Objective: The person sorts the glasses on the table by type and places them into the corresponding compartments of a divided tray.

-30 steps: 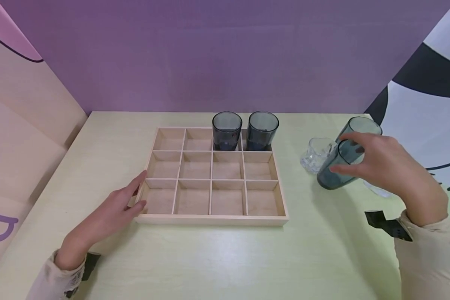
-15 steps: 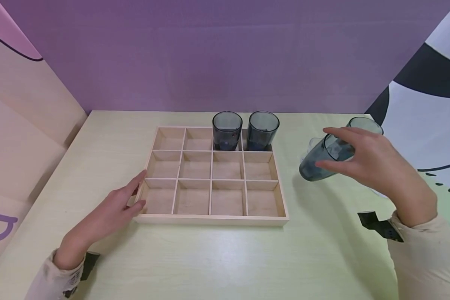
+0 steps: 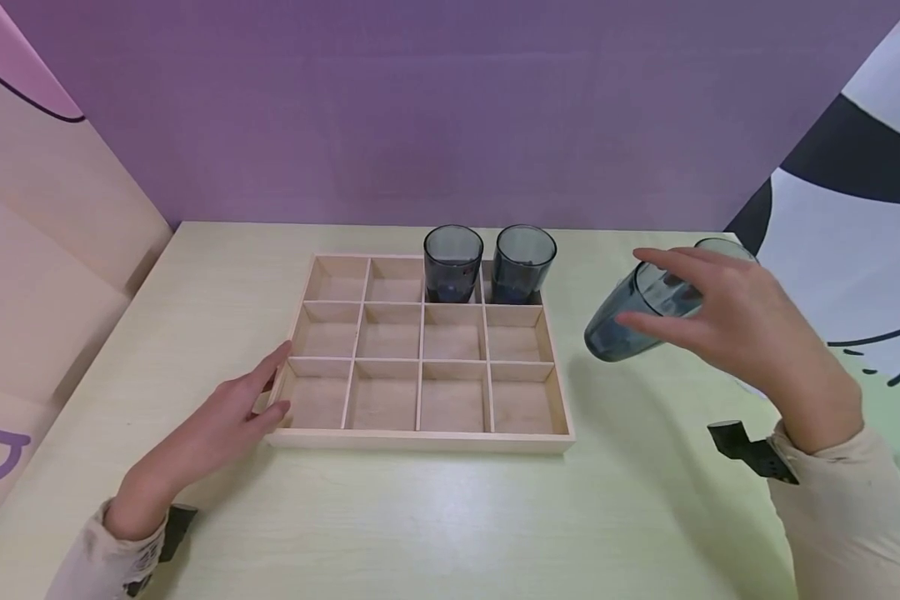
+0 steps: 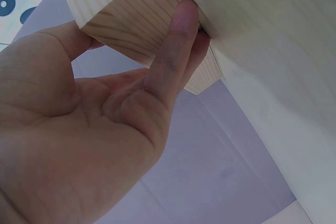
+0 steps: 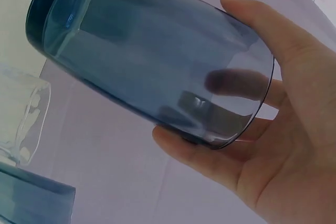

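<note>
The left hand (image 3: 208, 427), fingers extended, touches the left side of a divided wooden tray (image 3: 420, 441). Two smoky glasses (image 3: 452, 267) stand in its back row's rightmost compartments. Farther right, a tilted blue glass (image 3: 619, 310) is gripped by the right hand (image 3: 750, 325) above the tabletop (image 3: 450, 525).

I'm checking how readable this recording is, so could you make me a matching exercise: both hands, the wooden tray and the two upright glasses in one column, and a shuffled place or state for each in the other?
Column 1
1. left hand
2. right hand
3. wooden tray
4. two upright glasses

Column 2
A. around a tilted glass, near its rim
B. in the far row
C. against the tray's left side
D. divided into twelve compartments

Right pairs: 1-C, 2-A, 3-D, 4-B
</note>
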Tool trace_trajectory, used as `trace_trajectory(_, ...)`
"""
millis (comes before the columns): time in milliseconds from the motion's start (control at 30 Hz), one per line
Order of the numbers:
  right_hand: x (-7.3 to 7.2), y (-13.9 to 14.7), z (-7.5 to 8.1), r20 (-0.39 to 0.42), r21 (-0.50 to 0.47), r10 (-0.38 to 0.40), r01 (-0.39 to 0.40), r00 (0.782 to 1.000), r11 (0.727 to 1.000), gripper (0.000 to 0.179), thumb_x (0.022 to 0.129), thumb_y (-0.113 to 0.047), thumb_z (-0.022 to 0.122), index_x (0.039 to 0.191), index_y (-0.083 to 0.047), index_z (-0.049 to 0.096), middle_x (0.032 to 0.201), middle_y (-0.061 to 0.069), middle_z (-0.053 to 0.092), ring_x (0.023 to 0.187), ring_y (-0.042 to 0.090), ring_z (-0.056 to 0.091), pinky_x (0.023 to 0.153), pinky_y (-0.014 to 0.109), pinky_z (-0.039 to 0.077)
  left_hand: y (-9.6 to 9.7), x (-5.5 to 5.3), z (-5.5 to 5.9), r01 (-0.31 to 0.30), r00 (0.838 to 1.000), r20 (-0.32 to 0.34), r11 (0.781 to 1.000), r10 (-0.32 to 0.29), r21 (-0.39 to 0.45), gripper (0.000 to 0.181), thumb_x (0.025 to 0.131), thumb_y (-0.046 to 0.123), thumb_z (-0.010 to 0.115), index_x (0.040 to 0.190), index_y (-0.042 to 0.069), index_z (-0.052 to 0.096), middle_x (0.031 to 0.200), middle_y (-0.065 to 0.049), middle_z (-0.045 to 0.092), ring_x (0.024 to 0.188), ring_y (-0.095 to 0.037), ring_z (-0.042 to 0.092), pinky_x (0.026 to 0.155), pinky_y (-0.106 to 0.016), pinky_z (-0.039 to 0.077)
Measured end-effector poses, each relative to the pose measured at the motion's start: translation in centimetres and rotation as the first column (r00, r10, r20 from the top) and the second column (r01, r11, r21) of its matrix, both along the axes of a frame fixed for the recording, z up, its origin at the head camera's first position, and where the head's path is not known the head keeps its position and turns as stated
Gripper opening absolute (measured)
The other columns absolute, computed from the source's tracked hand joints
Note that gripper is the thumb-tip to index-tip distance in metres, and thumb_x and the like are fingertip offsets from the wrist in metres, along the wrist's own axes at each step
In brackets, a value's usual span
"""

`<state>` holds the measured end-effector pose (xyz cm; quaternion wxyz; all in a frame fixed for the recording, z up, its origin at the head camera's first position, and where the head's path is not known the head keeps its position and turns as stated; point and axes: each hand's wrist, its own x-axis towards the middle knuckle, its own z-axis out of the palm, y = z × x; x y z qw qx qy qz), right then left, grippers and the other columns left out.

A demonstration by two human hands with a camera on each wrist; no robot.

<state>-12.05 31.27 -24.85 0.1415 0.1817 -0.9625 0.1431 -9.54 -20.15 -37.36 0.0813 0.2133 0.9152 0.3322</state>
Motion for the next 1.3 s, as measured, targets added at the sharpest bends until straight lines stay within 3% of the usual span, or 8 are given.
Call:
trace_trajectory(333, -0.3, -1.4, 0.4, -0.106, 0.002, 0.071, -0.071, 0.992, 0.997, 0.073, 0.068, -0.029, 0.092, 0.134, -0.012, 0.064, 0.128, 0.016, 0.065, 0.101, 0.035, 0.065, 0.085, 0.054, 0.048, -0.1, -0.1, -0.4, -0.007, 1.0, -0.003, 1.0, 0.007, 0.01, 0.071, 0.103, 0.015, 0.054, 0.159, 0.004, 0.013, 0.149, -0.028, 0.041, 0.127, -0.042, 0.052, 0.092, -0.05, 0.048)
trace_trajectory(467, -0.6, -2.1, 0.4, -0.165, -0.013, 0.112, -0.115, 0.98, 0.993, 0.073, 0.065, -0.028, 0.093, 0.131, -0.013, 0.066, 0.126, 0.015, 0.066, 0.099, 0.034, 0.067, 0.082, 0.051, 0.049, -0.1, -0.1, -0.3, -0.009, 1.0, 0.002, 1.0, 0.009, 0.008, 0.071, 0.103, 0.016, 0.054, 0.16, 0.004, 0.012, 0.153, -0.026, 0.037, 0.129, -0.041, 0.051, 0.093, -0.05, 0.047)
trace_trajectory(667, -1.1, -3.4, 0.8, -0.224, 0.035, 0.172, -0.168, 0.959, 0.985, 0.071, 0.065, -0.031, 0.093, 0.129, -0.014, 0.068, 0.12, 0.008, 0.07, 0.077, 0.023, 0.068, 0.069, 0.039, 0.049, -0.1, 0.0, -0.2, -0.008, 1.0, -0.004, 1.0, 0.008, 0.006, 0.072, 0.102, 0.014, 0.055, 0.159, 0.004, 0.013, 0.153, -0.026, 0.036, 0.128, -0.041, 0.051, 0.093, -0.049, 0.047)
trace_trajectory(800, -1.5, -4.3, 1.2, -0.226, 0.037, 0.214, -0.211, 0.95, 0.977, 0.069, 0.067, -0.03, 0.092, 0.129, -0.012, 0.067, 0.115, 0.004, 0.07, 0.073, 0.02, 0.066, 0.069, 0.036, 0.048, 0.0, -0.1, -0.4, -0.01, 1.0, 0.005, 1.0, 0.01, 0.012, 0.072, 0.102, 0.014, 0.055, 0.16, 0.004, 0.012, 0.151, -0.027, 0.039, 0.128, -0.041, 0.051, 0.092, -0.048, 0.048)
trace_trajectory(1033, -1.8, -6.0, 1.6, -0.187, 0.005, 0.254, -0.257, 0.949, 0.966, 0.065, 0.072, -0.032, 0.09, 0.129, -0.012, 0.067, 0.119, 0.006, 0.069, 0.092, 0.027, 0.068, 0.078, 0.044, 0.052, 0.0, 0.0, -0.1, -0.013, 0.999, 0.033, 1.0, 0.012, 0.02, 0.072, 0.103, 0.016, 0.054, 0.16, 0.006, 0.011, 0.156, -0.025, 0.032, 0.132, -0.041, 0.048, 0.095, -0.05, 0.047)
trace_trajectory(1300, -2.0, -7.6, 1.9, -0.21, 0.012, 0.32, -0.325, 0.924, 0.946, 0.064, 0.073, -0.036, 0.088, 0.129, -0.013, 0.067, 0.117, 0.008, 0.069, 0.085, 0.024, 0.067, 0.076, 0.042, 0.053, 0.0, 0.5, -0.1, -0.012, 1.0, 0.028, 1.0, 0.012, 0.023, 0.072, 0.103, 0.017, 0.054, 0.16, 0.006, 0.011, 0.153, -0.027, 0.036, 0.131, -0.042, 0.048, 0.095, -0.05, 0.047)
